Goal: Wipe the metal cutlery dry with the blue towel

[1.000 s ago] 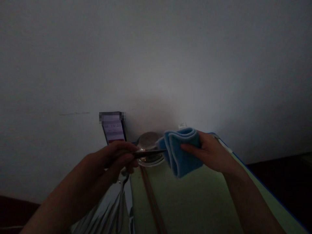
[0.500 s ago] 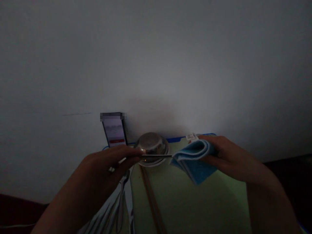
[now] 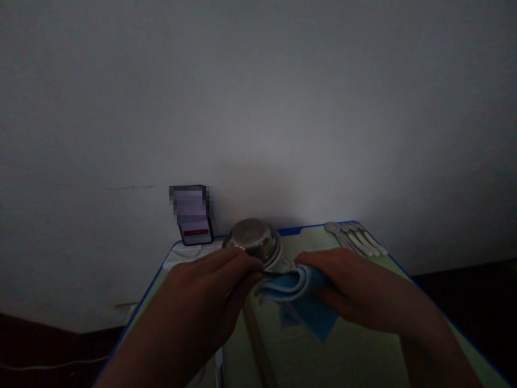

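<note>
My left hand [image 3: 216,280] is closed in a pinch on a thin metal utensil, which is almost wholly hidden between my two hands. My right hand [image 3: 351,285] is wrapped round a folded blue cloth [image 3: 311,318], and the cloth's folded edge meets my left fingertips. Both hands hover low over a pale green table top [image 3: 363,350] with a blue edge. A steel bowl [image 3: 252,240] sits just behind my hands. The scene is very dim.
A phone [image 3: 194,221] leans against the white wall at the table's back left. Several light-handled spoons [image 3: 357,238] lie at the back right corner. A pair of brown chopsticks [image 3: 254,345] lies along the table below my left hand. Dark floor flanks the table.
My right hand has brought the blue cloth down and left onto the utensil, covering the part that showed before. The view has dropped, and the spoons at the back right now show.
</note>
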Demonstrator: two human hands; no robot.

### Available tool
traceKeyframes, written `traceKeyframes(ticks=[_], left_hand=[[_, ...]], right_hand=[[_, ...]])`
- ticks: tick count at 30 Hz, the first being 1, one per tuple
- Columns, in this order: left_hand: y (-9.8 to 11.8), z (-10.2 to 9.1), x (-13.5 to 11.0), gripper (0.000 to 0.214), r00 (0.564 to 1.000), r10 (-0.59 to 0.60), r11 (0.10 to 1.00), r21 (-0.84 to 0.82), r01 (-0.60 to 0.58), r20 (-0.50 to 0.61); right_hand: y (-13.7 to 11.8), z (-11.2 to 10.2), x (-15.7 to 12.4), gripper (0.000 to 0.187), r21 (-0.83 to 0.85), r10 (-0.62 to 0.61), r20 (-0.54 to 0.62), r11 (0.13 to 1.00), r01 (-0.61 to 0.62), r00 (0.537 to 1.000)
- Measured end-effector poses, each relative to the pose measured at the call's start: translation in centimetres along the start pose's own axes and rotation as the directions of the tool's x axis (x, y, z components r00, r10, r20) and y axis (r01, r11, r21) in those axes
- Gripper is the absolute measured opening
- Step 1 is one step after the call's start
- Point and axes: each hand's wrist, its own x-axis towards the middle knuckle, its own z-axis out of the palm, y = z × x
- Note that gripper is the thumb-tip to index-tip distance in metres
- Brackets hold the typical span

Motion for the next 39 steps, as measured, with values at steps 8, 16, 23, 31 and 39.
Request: traceKeyframes(ticks=[8,16,23,31,39], left_hand=[[0.0,-0.6,0.3,0.008,1.0,-0.005,0.999,-0.032,0.004,-0.027],[-0.9,-1.7,-0.1,0.011,0.998,-0.064,0.997,0.03,0.064,-0.026],[-2.2,-2.4,-1.4,0.01,0.981,-0.165,0.985,0.035,0.169,-0.101],[-2.5,-2.1,-1.3,0.019,0.975,-0.221,0.973,-0.062,0.22,0.002],[-2.9,-2.3,-2.6,0.008,0.968,-0.155,0.928,-0.308,0.211,0.196]], right_hand=[[0.4,-0.2,0.1,0.011,0.016,0.017,0.033,1.0,-0.017,0.999],[1.0,-1.1,-0.7,0.012,0.025,0.063,0.049,0.998,-0.064,0.997],[2.1,-1.3,-1.3,0.018,-0.076,0.155,0.048,0.986,-0.152,0.987],[2.6,-1.7,-1.2,0.021,-0.045,0.11,-0.141,0.992,-0.117,0.984],[2.6,-2.1,-1.4,0.015,0.008,0.073,-0.132,0.997,-0.073,0.989]])
